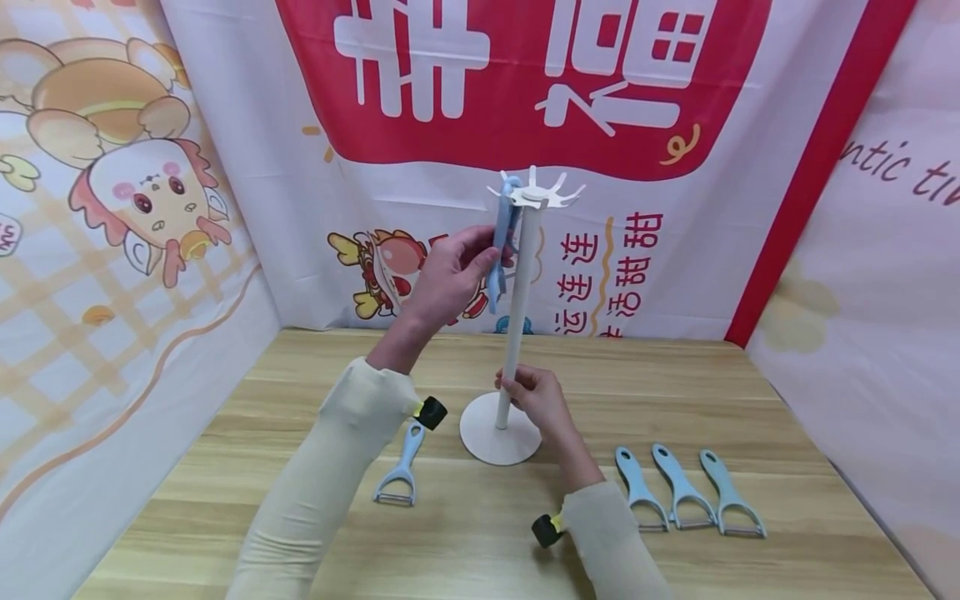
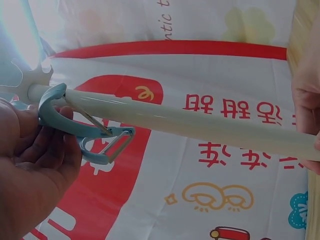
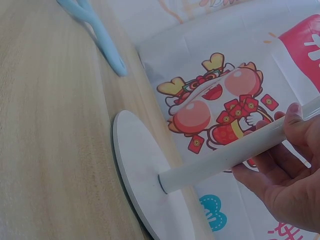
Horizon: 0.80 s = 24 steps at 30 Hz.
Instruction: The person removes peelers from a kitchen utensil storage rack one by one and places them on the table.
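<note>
A white stand with a round base (image 1: 480, 437), an upright pole (image 1: 522, 292) and a ring of hooks (image 1: 551, 197) stands on the table. My left hand (image 1: 448, 279) pinches a light blue peeler (image 1: 501, 242) up at the hooks, its handle end right at one of them. In the left wrist view, a second blue peeler (image 2: 95, 157) shows close beside the held peeler (image 2: 50, 110), its handle hidden by the fingers. Low on the pole, my right hand (image 1: 538, 398) grips it between thumb and fingers, as the right wrist view also shows.
One blue peeler (image 1: 407, 463) lies left of the base, beside the left sleeve. To the right lie three more in a row: a near peeler (image 1: 637, 483), a middle peeler (image 1: 675, 479) and an outer peeler (image 1: 726, 483). Printed cloth (image 1: 255, 208) encloses the wooden table (image 1: 465, 533).
</note>
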{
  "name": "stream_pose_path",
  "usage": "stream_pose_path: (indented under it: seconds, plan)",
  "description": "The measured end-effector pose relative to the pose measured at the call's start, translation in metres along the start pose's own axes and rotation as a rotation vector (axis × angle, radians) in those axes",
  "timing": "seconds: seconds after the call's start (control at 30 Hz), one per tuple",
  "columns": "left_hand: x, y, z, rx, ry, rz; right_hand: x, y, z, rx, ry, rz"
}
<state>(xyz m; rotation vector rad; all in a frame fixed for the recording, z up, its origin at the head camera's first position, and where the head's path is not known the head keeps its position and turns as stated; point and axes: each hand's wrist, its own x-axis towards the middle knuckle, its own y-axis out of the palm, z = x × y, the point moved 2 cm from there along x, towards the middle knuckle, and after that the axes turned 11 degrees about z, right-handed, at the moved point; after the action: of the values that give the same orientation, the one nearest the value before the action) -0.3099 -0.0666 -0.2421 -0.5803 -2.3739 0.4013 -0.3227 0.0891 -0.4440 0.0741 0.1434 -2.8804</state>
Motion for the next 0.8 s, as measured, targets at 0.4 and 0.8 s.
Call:
stream_pose_path:
  seconds: [0.4, 0.8]
  plan:
    - [-0.001, -0.002, -0.006, -0.036, 0.028, -0.034, -0.003, 0.001, 0.003, -0.007, -0.011, 0.004]
    - [-0.007, -0.010, -0.009, -0.052, 0.010, -0.081, -0.002, 0.001, 0.002, -0.008, -0.011, 0.002]
